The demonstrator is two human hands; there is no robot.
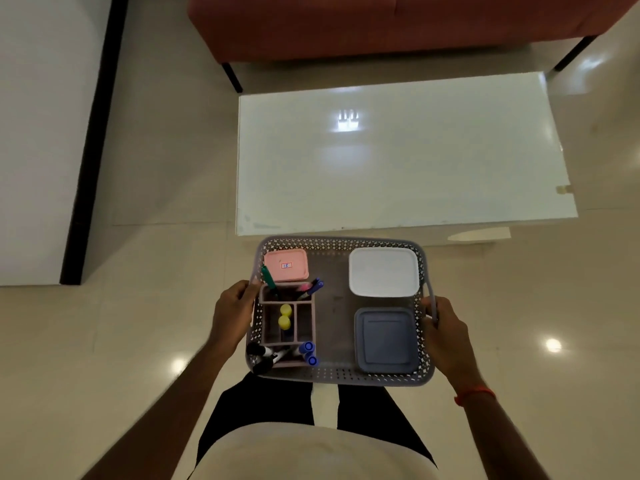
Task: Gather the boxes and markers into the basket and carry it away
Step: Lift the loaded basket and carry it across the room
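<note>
I hold a grey perforated basket point(341, 242) in the air in front of my body. My left hand point(232, 315) grips its left rim and my right hand point(446, 327) grips its right handle. Inside lie a pink box point(286, 265) at the far left, a white box point(383, 271) at the far right and a blue-grey box point(386, 339) at the near right. A pink divided holder point(306, 322) at the near left carries several markers: green point(267, 277), yellow point(285, 317), blue point(307, 351) and black point(261, 356).
A low white table point(398, 157) stands just beyond the basket. Behind it is a red-brown sofa point(381, 22) on black legs. A white panel with a black edge point(86, 140) lies to the left. Glossy tiled floor surrounds me.
</note>
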